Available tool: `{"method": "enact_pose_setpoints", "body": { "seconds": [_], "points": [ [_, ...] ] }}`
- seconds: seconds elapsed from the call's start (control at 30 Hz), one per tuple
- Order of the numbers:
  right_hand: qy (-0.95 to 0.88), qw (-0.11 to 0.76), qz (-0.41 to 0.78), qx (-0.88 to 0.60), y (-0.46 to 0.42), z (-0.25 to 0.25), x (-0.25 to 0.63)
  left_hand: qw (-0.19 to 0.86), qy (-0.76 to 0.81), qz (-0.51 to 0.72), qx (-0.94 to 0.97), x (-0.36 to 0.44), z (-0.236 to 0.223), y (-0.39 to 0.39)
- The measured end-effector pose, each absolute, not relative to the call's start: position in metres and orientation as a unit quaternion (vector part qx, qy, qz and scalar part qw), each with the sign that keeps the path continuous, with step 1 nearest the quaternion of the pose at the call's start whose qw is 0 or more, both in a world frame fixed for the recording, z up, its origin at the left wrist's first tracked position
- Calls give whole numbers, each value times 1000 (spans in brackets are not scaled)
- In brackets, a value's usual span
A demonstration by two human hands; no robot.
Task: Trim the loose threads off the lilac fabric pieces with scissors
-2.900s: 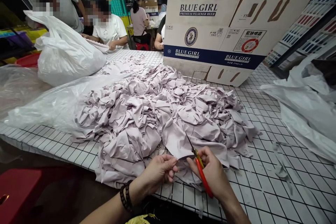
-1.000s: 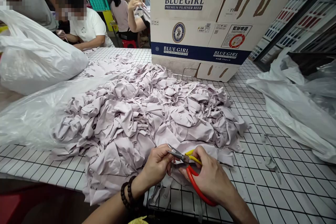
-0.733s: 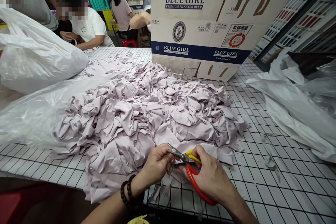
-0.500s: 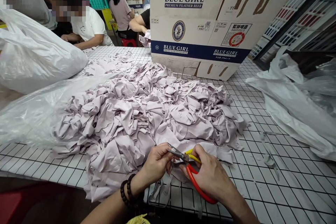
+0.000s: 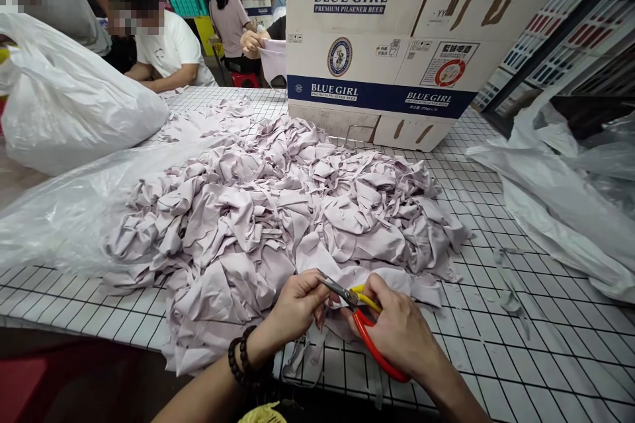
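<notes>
My right hand (image 5: 397,320) is wrapped round a pair of scissors (image 5: 353,297) with one red and one yellow handle. The blades point left and lie nearly together, their tips at the fingers of my left hand (image 5: 296,307). Those fingers are pinched on a piece of pale lilac cloth (image 5: 342,325), most of it hidden by the hands and scissors. Just beyond both hands spreads a big heap of crumpled lilac cloth pieces (image 5: 258,211). Thin cloth scraps (image 5: 305,360) lie below my left wrist at the table's near edge.
A Blue Girl beer carton (image 5: 367,59) stands behind the heap on the grid-patterned table (image 5: 496,337). Plastic bags flank it, a full white one (image 5: 84,106) at left and a loose one (image 5: 555,198) at right. Across the table, a co-worker's hand (image 5: 253,43) holds lilac cloth.
The scissor blades have come together from slightly apart. My hands stay nearly in place. Beside the carton, the co-worker's hand has risen, and the cloth in it is spread out.
</notes>
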State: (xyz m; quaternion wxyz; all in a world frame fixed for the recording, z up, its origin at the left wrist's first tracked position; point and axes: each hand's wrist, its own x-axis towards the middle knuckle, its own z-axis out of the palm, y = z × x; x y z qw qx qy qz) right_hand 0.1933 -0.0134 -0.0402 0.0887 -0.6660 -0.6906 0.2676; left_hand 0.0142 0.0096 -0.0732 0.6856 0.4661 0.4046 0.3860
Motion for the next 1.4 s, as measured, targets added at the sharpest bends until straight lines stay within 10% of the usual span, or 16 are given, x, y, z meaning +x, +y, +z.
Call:
{"method": "enact_pose_setpoints", "body": {
  "seconds": [0.4, 0.6, 0.8, 1.1, 1.4],
  "points": [
    [-701, 137, 280, -642, -13, -48, 199, 709, 403, 357, 456, 11, -72, 9],
    [-557, 280, 478, -618, -13, -65, 216, 713, 397, 352, 457, 9, -63, 11],
    [-501, 363, 378, -689, -20, -88, 214, 704, 405, 355, 463, 10, -70, 11],
    [-449, 400, 506, -619, -7, -57, 206, 499, 525, 435, 535, -1, -68, -5],
    [-375, 397, 692, -472, 0, -7, 210, 729, 302, 229, 570, -8, -24, 1]
  ]
}}
